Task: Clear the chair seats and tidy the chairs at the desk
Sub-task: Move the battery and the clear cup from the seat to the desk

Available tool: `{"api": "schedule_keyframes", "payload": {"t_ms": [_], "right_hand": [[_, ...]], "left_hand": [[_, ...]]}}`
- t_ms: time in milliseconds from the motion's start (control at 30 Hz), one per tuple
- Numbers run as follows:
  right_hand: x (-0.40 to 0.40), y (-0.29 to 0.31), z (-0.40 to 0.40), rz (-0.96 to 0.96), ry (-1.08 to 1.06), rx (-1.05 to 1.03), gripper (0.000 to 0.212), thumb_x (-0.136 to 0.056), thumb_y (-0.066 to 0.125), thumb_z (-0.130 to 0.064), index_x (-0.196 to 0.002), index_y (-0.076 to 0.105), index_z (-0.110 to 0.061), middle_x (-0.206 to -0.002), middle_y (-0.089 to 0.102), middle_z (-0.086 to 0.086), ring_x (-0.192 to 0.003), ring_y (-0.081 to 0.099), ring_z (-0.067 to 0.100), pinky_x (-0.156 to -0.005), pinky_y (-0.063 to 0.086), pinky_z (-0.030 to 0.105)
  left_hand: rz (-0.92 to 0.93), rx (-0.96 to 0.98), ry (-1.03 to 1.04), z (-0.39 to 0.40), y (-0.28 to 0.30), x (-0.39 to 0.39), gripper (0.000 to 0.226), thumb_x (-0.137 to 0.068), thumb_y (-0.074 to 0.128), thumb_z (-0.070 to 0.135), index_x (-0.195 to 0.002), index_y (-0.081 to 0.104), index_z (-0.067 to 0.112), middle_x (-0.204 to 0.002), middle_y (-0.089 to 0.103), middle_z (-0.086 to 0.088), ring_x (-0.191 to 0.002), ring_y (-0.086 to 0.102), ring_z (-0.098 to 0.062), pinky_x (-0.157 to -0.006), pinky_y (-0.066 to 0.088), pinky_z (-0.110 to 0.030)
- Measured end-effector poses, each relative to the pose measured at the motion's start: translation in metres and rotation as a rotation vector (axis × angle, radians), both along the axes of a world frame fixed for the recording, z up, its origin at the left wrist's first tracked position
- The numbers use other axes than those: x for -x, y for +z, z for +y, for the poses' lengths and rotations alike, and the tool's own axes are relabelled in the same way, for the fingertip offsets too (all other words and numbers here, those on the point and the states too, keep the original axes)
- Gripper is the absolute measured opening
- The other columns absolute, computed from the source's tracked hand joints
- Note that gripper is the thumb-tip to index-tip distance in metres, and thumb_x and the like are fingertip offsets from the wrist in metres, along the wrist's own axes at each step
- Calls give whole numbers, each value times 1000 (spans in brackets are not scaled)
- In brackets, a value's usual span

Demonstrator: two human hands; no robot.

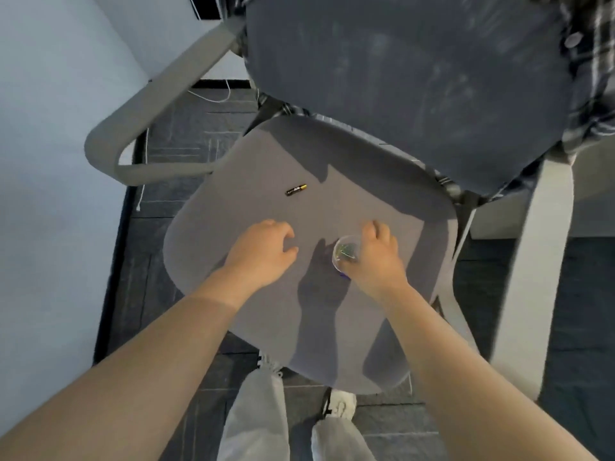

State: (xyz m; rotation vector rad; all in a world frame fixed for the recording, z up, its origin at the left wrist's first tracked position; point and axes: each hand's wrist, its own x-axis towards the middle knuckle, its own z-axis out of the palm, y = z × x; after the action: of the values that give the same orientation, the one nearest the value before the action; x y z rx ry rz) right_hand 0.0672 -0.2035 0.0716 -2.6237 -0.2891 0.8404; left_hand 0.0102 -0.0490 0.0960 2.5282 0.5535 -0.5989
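A grey office chair seat (253, 168) fills the middle of the view, with its dark backrest (399, 78) above. A small black and gold battery (296, 190) lies on the seat toward the back. My right hand (376, 257) grips a small clear plastic cup (346, 252) with small greenish bits inside, held just above the seat. My left hand (263, 251) hovers over the seat below the battery, fingers loosely curled with nothing in them.
The chair's grey left armrest (139, 128) curves out toward a pale wall (50, 161). A plaid cloth (592, 61) hangs over the backrest's right side. A white desk leg (532, 277) stands at right. White cables (143, 181) trail on the dark carpet.
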Motion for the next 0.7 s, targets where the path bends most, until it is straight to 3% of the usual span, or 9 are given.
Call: {"api": "schedule_keyframes", "payload": {"t_ms": [133,233,467,700], "right_hand": [[-9,-45,14,98,-86,78,92,-76,72,-28,-144,12,-19,-155,6,11,-142,9,33,-110,29,48],[-15,-60,23,155,-130,105,90,-76,71,-22,-144,13,-20,-150,17,12,-137,19,34,-103,36,46],[-54,-66,51,-70,-262,-48,80,-75,67,-15,-140,22,-7,-143,28,12,-128,29,33,-98,39,41],[-76,-74,57,-91,-287,-72,78,-73,70,-16,-139,27,-11,-146,24,11,-132,29,31,-105,37,40]], "left_hand": [[52,57,-45,24,-43,-26,37,-88,53,21,-122,52,6,-129,54,-15,-117,52,-30,-99,41,-36],[80,93,-70,41,-64,-41,39,-87,55,19,-123,51,5,-130,52,-16,-118,52,-29,-102,41,-38],[-37,42,-77,60,-98,-94,50,-83,58,12,-130,41,5,-129,48,-21,-121,44,-37,-102,39,-47],[23,-141,-121,54,-126,-132,38,-88,55,22,-119,46,0,-127,47,-22,-117,45,-40,-92,43,-48]]}}
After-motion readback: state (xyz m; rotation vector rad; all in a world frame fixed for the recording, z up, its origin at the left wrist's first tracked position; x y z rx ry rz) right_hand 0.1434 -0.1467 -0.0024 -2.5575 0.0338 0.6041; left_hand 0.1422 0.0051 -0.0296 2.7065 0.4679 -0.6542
